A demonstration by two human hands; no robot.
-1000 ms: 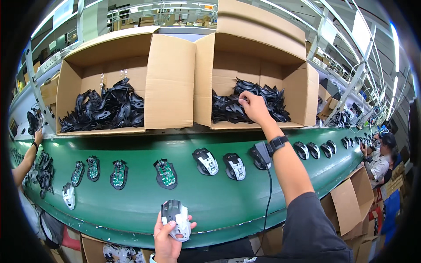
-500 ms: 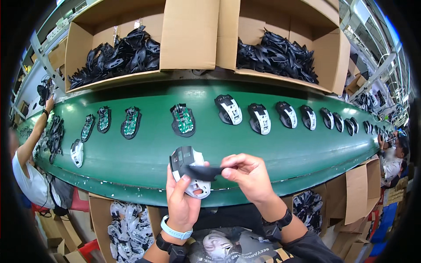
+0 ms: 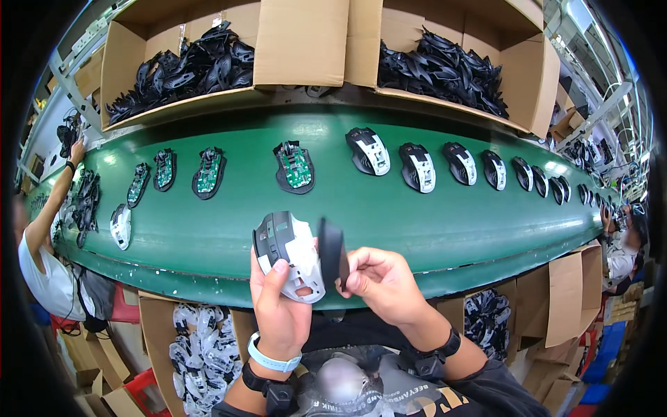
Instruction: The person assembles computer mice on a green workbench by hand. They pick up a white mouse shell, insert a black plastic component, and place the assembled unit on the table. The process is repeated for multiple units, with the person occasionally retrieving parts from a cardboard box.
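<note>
My left hand grips a computer mouse shell, white with a black front, its thumb pressed on the near side. Pinched between the thumb and fingers of my right hand is a curved black side panel. The panel stands on edge just right of the shell, close to its white side; whether they touch I cannot tell. Both hands are above the near edge of the green conveyor belt. Fingers of my left hand under the shell are hidden.
Beyond the belt, a left carton and a right carton hold black panels. Circuit-board mouse bases and black-and-white mice line the belt. A box of white shells stands below left. A co-worker's arm reaches in at far left.
The black panel has swung from lying across the shell to standing upright on its right. My left hand and the shell have shifted slightly left in view.
</note>
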